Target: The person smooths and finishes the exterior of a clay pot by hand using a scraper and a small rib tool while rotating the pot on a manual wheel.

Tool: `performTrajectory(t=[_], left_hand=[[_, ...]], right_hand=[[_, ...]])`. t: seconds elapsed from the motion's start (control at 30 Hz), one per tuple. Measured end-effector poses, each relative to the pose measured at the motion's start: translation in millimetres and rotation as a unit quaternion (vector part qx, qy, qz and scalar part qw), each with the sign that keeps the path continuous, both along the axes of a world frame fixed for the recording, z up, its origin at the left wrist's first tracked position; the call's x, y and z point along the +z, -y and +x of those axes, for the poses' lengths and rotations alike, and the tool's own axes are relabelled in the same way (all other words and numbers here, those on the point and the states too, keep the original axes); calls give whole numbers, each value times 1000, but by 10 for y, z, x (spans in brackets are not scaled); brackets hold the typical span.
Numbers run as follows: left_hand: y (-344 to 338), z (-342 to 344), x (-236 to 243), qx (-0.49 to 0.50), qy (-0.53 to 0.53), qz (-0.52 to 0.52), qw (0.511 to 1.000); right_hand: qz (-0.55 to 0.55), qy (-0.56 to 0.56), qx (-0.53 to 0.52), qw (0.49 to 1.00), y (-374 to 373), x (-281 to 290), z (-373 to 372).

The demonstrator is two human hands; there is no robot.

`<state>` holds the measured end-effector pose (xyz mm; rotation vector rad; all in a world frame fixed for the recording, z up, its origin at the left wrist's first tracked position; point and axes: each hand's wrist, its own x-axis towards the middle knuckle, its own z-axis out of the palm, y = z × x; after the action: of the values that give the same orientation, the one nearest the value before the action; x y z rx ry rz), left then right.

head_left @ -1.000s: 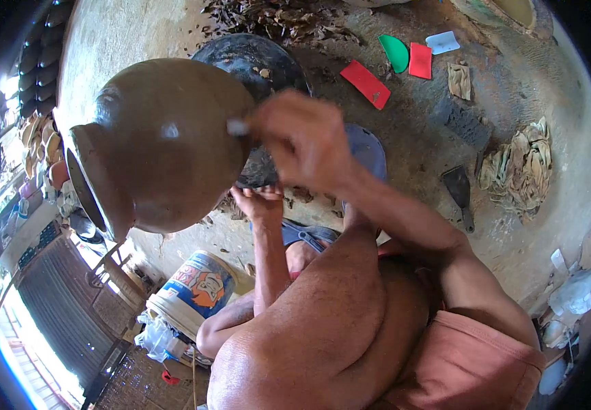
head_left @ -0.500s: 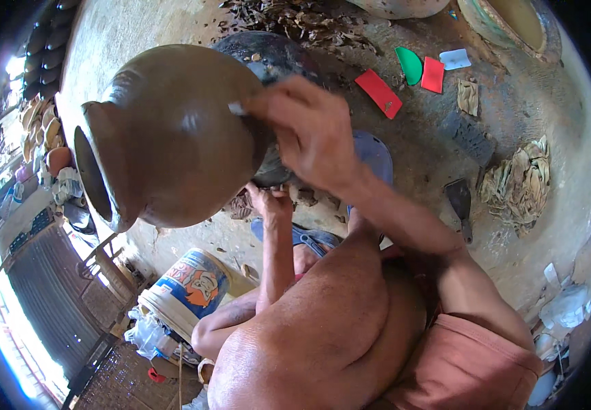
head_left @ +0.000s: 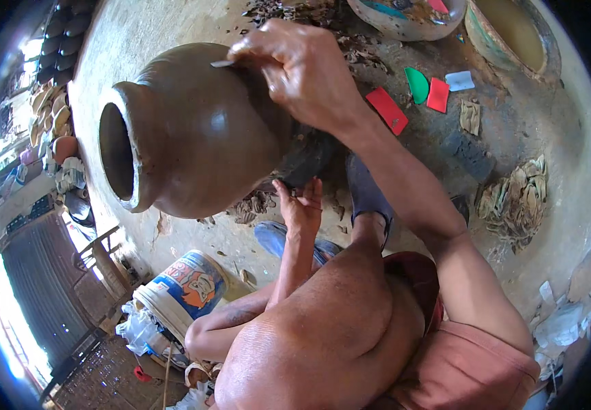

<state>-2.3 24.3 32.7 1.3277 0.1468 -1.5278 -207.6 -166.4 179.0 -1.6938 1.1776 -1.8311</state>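
A large brown wet clay pot (head_left: 206,130) with a flared rim and wide mouth fills the upper left of the head view. It rests on a dark round base (head_left: 309,156), mostly hidden behind it and my arm. My right hand (head_left: 305,72) is closed in a pinch on a small flat grey scraper (head_left: 222,64), held against the pot's upper wall. Only the scraper's tip shows. Below the base, my left hand (head_left: 299,210) has its fingers spread, their tips at the base's lower edge. It holds nothing that I can see.
Red (head_left: 387,111) and green flat pieces (head_left: 416,85) lie on the floor to the right, near a dark block (head_left: 468,156) and crumpled dry leaves (head_left: 515,198). Basins (head_left: 476,31) stand at the far right. A bucket (head_left: 217,270) is at lower left, near my knee.
My right hand has moved up along the pot's wall with the scraper. The pot's mouth has turned more into view. My left hand's fingers have spread. The view has shifted slightly.
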Motion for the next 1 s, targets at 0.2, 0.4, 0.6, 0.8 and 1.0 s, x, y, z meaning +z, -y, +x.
performTrajectory(t=[0.2, 0.4, 0.6, 0.8, 1.0], left_hand=[[-3, -343, 123, -48, -86, -37, 994], [19, -316, 130, -58, -111, -28, 992], [203, -41, 221, -25, 59, 33, 997], [512, 864, -13, -36, 120, 2, 992], [440, 738, -51, -55, 176, -18, 983]], right_hand=[[33, -33, -30, 998, -862, 87, 215], [-6, -72, 73, 995, -1327, -68, 302], [116, -5, -67, 991, -906, -287, -158], [112, 30, -18, 993, -93, -697, -3], [131, 52, 5, 990, -405, -718, 86]])
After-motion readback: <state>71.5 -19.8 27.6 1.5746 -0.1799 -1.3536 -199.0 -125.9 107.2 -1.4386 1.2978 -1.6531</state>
